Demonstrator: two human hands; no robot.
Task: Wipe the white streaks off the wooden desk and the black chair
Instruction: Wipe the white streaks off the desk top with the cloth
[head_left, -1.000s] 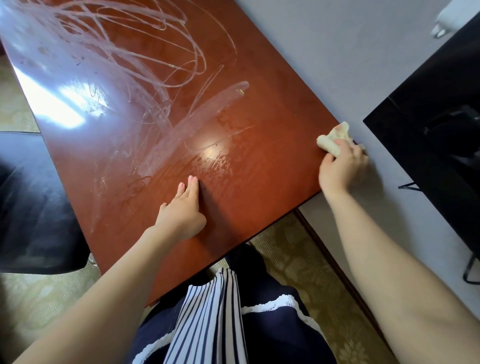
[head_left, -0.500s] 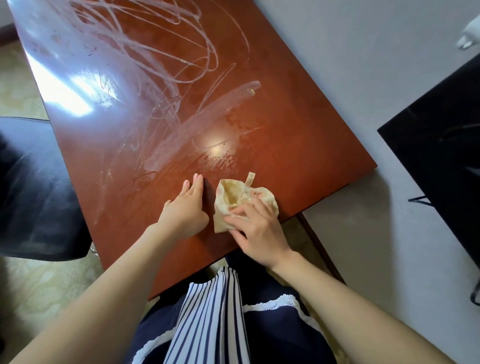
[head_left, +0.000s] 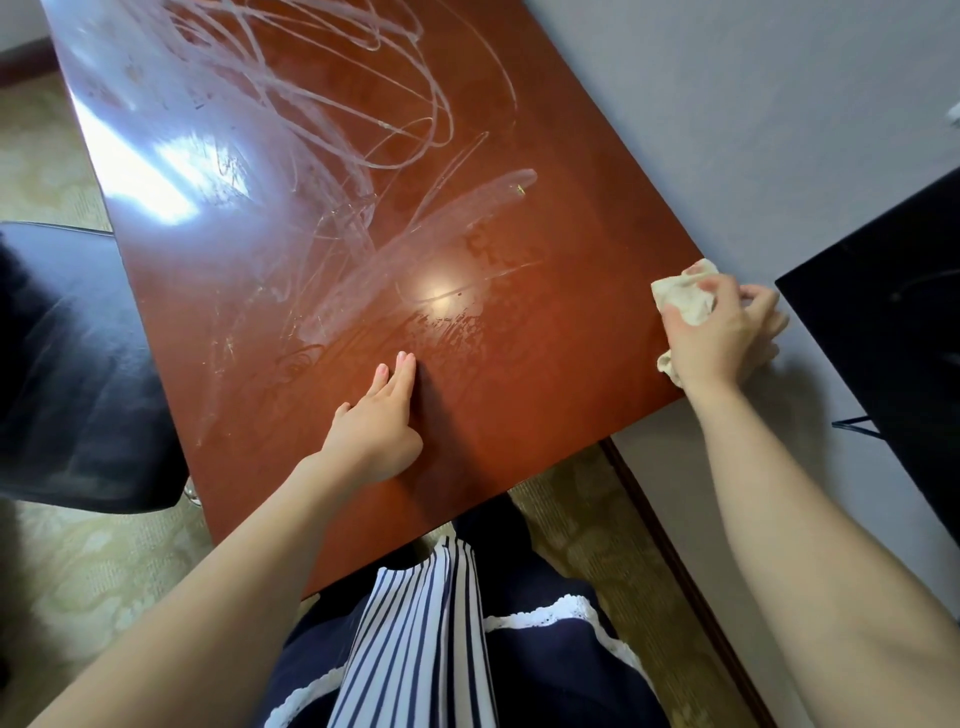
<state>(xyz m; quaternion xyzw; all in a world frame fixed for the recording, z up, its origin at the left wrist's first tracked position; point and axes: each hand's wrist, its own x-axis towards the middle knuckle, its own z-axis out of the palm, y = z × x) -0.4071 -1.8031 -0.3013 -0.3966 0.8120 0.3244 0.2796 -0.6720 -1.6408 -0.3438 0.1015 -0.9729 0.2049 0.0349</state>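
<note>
Streaked wooden desk (head_left: 571, 353) undergoing cleaning.
I am gripping the cloth (head_left: 683, 299) in my right hand (head_left: 722, 338) at the desk's edge; left hand (head_left: 379, 421) lying flat, probably steadying.

My right hand (head_left: 719, 332) grips the cream cloth (head_left: 683, 296) at the desk (head_left: 545, 332) corner; left hand (head_left: 376, 423) lies flat.

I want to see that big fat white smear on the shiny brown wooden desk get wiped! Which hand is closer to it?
Left. The left hand lies flat just below the white smear; the right hand grips a crumpled cream cloth at the wooden desk's right edge.
</note>
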